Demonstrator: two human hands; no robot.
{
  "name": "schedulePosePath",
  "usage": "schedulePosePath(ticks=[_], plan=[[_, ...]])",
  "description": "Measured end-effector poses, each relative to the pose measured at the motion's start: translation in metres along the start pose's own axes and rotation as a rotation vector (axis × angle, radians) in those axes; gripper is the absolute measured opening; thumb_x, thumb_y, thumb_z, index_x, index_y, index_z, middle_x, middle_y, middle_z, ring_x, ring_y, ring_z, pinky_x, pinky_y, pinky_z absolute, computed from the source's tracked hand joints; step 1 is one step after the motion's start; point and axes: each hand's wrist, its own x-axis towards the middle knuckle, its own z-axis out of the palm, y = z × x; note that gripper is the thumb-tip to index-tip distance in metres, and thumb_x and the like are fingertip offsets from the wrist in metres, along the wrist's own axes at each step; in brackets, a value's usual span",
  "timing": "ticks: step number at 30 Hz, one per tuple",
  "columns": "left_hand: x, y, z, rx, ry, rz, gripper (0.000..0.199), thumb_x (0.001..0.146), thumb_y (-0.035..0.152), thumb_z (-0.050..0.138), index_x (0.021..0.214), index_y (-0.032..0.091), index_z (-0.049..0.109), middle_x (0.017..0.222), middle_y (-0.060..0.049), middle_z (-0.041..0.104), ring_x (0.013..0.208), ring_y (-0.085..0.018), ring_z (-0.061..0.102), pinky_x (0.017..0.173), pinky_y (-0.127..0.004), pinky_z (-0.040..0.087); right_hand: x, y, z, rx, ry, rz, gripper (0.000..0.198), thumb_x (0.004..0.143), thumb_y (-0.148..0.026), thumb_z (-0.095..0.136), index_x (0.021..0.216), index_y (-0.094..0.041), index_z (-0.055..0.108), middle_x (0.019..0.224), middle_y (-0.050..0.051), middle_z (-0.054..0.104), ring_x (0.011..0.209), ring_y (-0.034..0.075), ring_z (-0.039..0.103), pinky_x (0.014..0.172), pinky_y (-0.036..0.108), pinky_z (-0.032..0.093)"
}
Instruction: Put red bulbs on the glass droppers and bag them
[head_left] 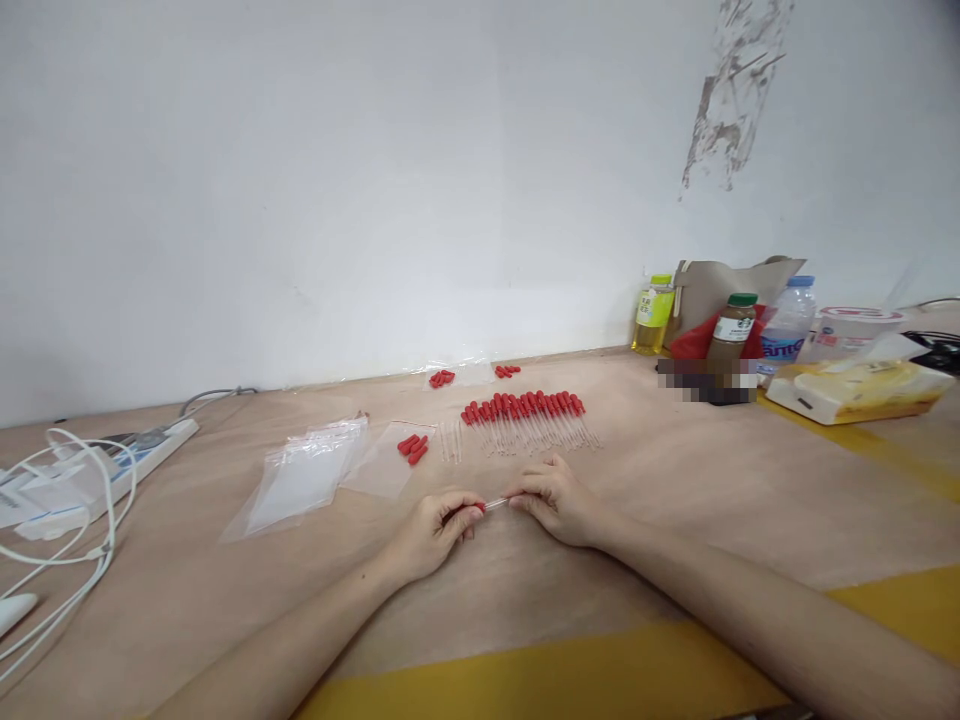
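Observation:
My left hand (437, 530) pinches a red rubber bulb (481, 507), mostly hidden by the fingers. A clear glass dropper tube (496, 502) runs from the bulb to my right hand (553, 500), whose thumb and fingers close on its other end. Whether the tube sits inside the bulb I cannot tell. Beyond my hands lies a row of droppers (525, 408) with red bulbs and clear tubes. Several loose glass tubes (451, 442) lie left of that row. Beside them, several loose red bulbs (414, 449) rest on a clear plastic bag (386, 462).
Stacked clear bags (307, 475) lie to the left, near a power strip (142, 465) and white cables (111, 500). More red bulbs (441, 379) rest by the wall. Bottles (652, 315), a grey bag (694, 290) and a tissue pack (859, 390) stand at the right.

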Motion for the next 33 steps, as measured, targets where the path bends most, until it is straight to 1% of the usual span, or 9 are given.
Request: schedulePosePath(ticks=[4,9,13,18,22,25,28,30,33], plan=[[0.000,0.005,-0.001,0.102,0.001,0.050,0.026,0.086,0.032,0.040,0.083,0.017,0.062,0.060,0.001,0.052,0.055,-0.010,0.049,0.056,-0.020,0.040,0.001,0.000,0.000,-0.084,-0.008,-0.007,0.021,0.084,-0.025,0.044,0.086,-0.024,0.064,0.078,0.002,0.064,0.070,0.013,0.052,0.072,0.032,0.025],[-0.001,0.007,-0.002,0.195,0.042,0.078,0.024,0.084,0.031,0.044,0.081,0.017,0.063,0.063,0.000,0.057,0.058,-0.011,0.050,0.056,-0.020,0.039,0.000,-0.004,0.002,-0.214,0.003,-0.039,0.024,0.084,-0.024,0.040,0.083,-0.021,0.063,0.073,0.003,0.063,0.065,0.012,0.049,0.070,0.032,0.022],[-0.002,0.007,-0.002,0.270,0.039,0.133,0.021,0.083,0.030,0.046,0.080,0.017,0.063,0.068,-0.001,0.058,0.061,-0.011,0.051,0.058,-0.021,0.039,-0.002,-0.013,0.003,-0.245,-0.002,-0.082,0.024,0.083,-0.020,0.037,0.077,-0.018,0.060,0.067,0.002,0.061,0.059,0.011,0.046,0.067,0.031,0.021],[-0.003,0.006,-0.001,0.324,0.003,0.231,0.022,0.085,0.028,0.043,0.081,0.016,0.061,0.070,-0.002,0.057,0.063,-0.012,0.051,0.059,-0.022,0.039,-0.004,-0.017,0.007,-0.216,-0.053,-0.040,0.023,0.083,-0.020,0.037,0.066,-0.016,0.053,0.063,0.001,0.060,0.053,0.009,0.043,0.066,0.029,0.022],[-0.002,0.006,-0.002,0.382,-0.029,0.277,0.023,0.086,0.028,0.040,0.086,0.017,0.060,0.072,-0.003,0.057,0.064,-0.013,0.050,0.060,-0.023,0.040,-0.005,-0.015,0.012,-0.107,-0.113,0.018,0.026,0.086,-0.020,0.033,0.068,-0.017,0.053,0.066,-0.001,0.062,0.058,0.010,0.048,0.069,0.029,0.024],[0.001,0.004,-0.007,0.413,-0.040,0.317,0.024,0.087,0.027,0.037,0.092,0.018,0.059,0.079,-0.005,0.058,0.070,-0.014,0.052,0.065,-0.024,0.042,-0.002,-0.017,0.011,-0.043,-0.116,0.045,0.028,0.087,-0.022,0.030,0.072,-0.018,0.053,0.069,-0.001,0.062,0.063,0.011,0.051,0.072,0.029,0.027],[0.003,-0.001,-0.013,0.394,0.028,0.343,0.022,0.087,0.025,0.039,0.099,0.019,0.057,0.089,-0.006,0.059,0.081,-0.015,0.054,0.073,-0.026,0.043,0.002,-0.023,0.004,-0.063,-0.086,0.019,0.024,0.086,-0.024,0.035,0.078,-0.020,0.057,0.074,0.001,0.062,0.072,0.013,0.052,0.072,0.029,0.031],[0.003,-0.006,-0.017,0.372,0.112,0.309,0.024,0.086,0.025,0.042,0.106,0.021,0.055,0.097,-0.006,0.058,0.088,-0.017,0.054,0.079,-0.030,0.043,0.004,-0.024,-0.001,-0.084,-0.052,0.016,0.020,0.082,-0.023,0.041,0.079,-0.021,0.061,0.077,0.003,0.062,0.077,0.015,0.052,0.072,0.029,0.033],[0.001,-0.014,-0.022,0.331,0.212,0.170,0.035,0.083,0.027,0.047,0.117,0.023,0.045,0.109,-0.007,0.054,0.094,-0.019,0.052,0.082,-0.035,0.043,0.009,-0.015,-0.007,-0.057,-0.032,0.153,0.018,0.078,-0.022,0.046,0.073,-0.021,0.064,0.071,0.002,0.062,0.069,0.015,0.053,0.064,0.026,0.036]])
